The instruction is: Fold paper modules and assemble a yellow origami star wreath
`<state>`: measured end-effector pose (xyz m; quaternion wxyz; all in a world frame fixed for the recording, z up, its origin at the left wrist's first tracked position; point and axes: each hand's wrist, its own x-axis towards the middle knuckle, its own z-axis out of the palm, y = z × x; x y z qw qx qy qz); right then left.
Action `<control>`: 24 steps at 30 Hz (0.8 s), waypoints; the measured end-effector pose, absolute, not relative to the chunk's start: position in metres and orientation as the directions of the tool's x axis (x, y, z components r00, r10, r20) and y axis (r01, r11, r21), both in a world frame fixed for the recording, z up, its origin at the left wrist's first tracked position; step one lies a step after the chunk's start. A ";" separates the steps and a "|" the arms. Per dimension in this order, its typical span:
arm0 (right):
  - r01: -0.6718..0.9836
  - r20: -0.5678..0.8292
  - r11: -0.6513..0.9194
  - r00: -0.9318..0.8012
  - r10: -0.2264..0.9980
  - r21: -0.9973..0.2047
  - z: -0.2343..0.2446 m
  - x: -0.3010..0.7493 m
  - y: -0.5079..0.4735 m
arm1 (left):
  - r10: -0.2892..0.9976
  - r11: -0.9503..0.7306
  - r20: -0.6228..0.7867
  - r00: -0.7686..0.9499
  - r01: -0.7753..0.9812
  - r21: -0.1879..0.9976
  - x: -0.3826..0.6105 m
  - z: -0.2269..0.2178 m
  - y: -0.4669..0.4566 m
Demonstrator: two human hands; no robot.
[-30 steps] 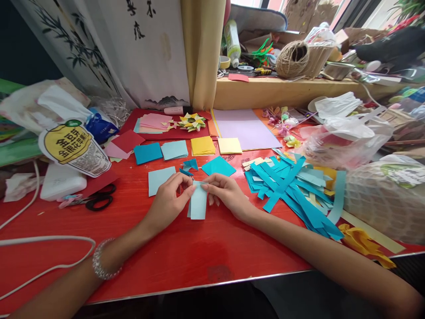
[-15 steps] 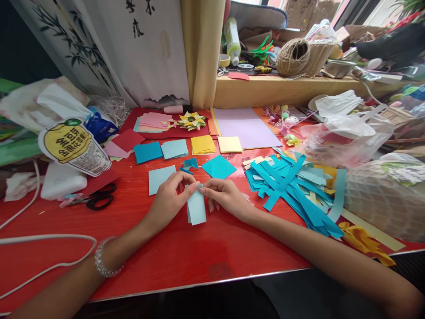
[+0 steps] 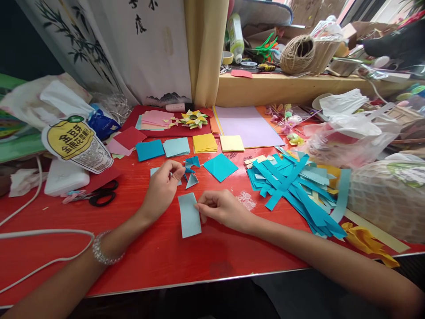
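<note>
A light blue paper (image 3: 190,217), folded into an upright rectangle, stands just above or on the red table; I cannot tell which. My right hand (image 3: 221,208) pinches its right edge between thumb and fingers. My left hand (image 3: 164,184) is off this paper, its fingers curled together, and nothing shows in them. Beneath the left hand lies a light blue square sheet (image 3: 153,171), mostly covered. Close to the left fingertips are small folded blue paper pieces (image 3: 191,170). A bright blue square (image 3: 221,167) with crease lines lies farther right.
Stacks of blue paper (image 3: 150,151), yellow paper (image 3: 204,143) and cream paper (image 3: 231,143) line the back. Blue paper strips (image 3: 285,181) are heaped at right. Black-handled scissors (image 3: 102,193) and a white cable (image 3: 59,231) lie left. A folded paper wreath (image 3: 193,118) sits behind.
My left hand has let go of the folded light blue paper and moved up and left. The right hand still holds the paper, now lower and turned flatter to view.
</note>
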<state>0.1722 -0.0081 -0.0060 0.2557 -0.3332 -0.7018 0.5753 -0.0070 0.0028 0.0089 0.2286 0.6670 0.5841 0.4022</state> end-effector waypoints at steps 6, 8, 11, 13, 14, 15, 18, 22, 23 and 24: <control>0.118 0.054 0.152 -0.586 0.808 -0.981 -0.009 0.171 -0.006 | 0.893 -0.449 0.284 0.349 0.646 0.618 -0.007 0.010 0.003; 0.125 0.058 0.160 -0.584 0.810 -0.979 -0.010 0.171 -0.004 | 0.871 -0.487 0.280 0.404 0.640 0.594 -0.004 0.010 0.000; 0.138 0.027 0.141 -0.615 0.788 -0.980 -0.008 0.172 -0.003 | 0.894 -0.449 0.315 0.319 0.631 0.632 0.000 0.010 -0.004; 0.134 0.007 0.121 -0.641 0.768 -0.984 -0.006 0.173 -0.003 | 0.909 -0.414 0.337 0.244 0.622 0.665 0.001 0.010 -0.004; 0.135 0.000 0.115 -0.650 0.760 -0.984 -0.006 0.173 -0.003 | 0.918 -0.392 0.336 0.212 0.618 0.681 0.001 0.010 -0.004; 0.138 -0.006 0.113 -0.659 0.752 -0.984 -0.005 0.173 -0.003 | 0.928 -0.365 0.325 0.182 0.613 0.700 0.001 0.010 -0.004; 0.178 -0.024 0.145 -0.707 0.707 -0.973 -0.004 0.174 -0.003 | 0.969 -0.238 0.238 0.071 0.539 0.808 0.000 0.009 -0.004; 0.232 -0.043 0.224 -0.780 0.625 -0.947 -0.001 0.174 -0.008 | 0.969 -0.136 0.199 -0.145 0.359 0.924 -0.006 0.012 -0.001; 0.222 -0.021 0.225 -0.754 0.657 -0.949 -0.001 0.174 -0.009 | 0.961 -0.144 0.218 -0.171 0.364 0.920 -0.008 0.014 -0.001; 0.212 0.013 0.224 -0.699 0.715 -0.951 0.000 0.174 -0.010 | 0.955 -0.156 0.240 -0.174 0.395 0.906 -0.009 0.015 -0.001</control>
